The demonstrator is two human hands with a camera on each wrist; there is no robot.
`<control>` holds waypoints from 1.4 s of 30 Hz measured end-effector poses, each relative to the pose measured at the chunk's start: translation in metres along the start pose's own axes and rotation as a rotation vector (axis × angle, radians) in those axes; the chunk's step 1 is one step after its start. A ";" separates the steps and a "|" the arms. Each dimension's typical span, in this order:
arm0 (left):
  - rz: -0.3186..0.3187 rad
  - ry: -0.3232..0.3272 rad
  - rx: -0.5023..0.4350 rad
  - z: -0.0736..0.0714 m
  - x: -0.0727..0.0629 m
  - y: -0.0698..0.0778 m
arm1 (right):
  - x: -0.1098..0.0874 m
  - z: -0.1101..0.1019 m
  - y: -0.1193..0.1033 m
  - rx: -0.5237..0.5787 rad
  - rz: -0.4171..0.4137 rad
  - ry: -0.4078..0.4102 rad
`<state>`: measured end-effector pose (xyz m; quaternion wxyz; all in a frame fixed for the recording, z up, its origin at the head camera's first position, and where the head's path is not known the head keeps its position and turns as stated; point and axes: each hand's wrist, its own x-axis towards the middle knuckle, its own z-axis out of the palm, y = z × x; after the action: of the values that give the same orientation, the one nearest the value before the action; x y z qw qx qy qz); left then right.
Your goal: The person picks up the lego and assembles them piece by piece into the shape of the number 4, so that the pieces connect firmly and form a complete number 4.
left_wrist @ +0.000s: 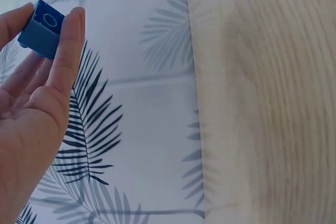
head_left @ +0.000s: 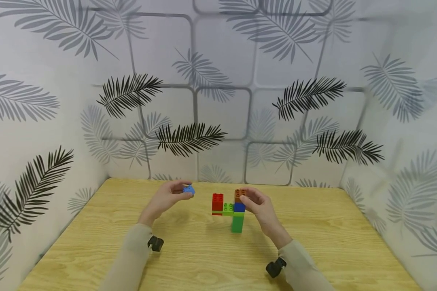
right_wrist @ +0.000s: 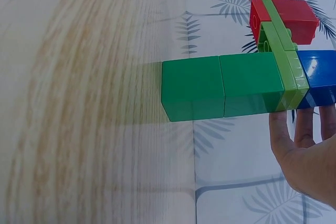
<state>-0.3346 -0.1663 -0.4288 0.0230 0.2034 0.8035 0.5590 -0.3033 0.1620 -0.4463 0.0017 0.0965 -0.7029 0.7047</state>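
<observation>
My left hand (head_left: 166,201) pinches a small blue toy brick (head_left: 189,189) between thumb and fingertips, raised to the left of the built piece. In the left wrist view the blue brick (left_wrist: 46,27) is tilted, a round ring showing on one face. My right hand (head_left: 261,209) grips the upper part of a toy brick structure at its orange-brown brick (head_left: 240,194) and dark blue brick (head_left: 239,207). Beneath these come a light green layer and green bricks (right_wrist: 220,86) forming a column. A light green arm (head_left: 228,208) reaches left from the column, bearing a red brick (head_left: 217,201).
The structure's column stands over a wood-grain table (head_left: 196,258). Behind the table and along both sides is a pale wall covering (head_left: 222,52) with leaf patterns. Each wrist carries a small black camera, one on the left sleeve (head_left: 132,246).
</observation>
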 end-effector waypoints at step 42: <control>0.237 -0.015 0.077 0.068 0.011 0.035 | 0.000 0.002 -0.001 0.009 0.013 0.016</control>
<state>-0.3160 -0.0922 -0.4200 -0.0449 0.3020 0.7945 0.5250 -0.3030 0.1603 -0.4457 0.0023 0.0864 -0.7002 0.7087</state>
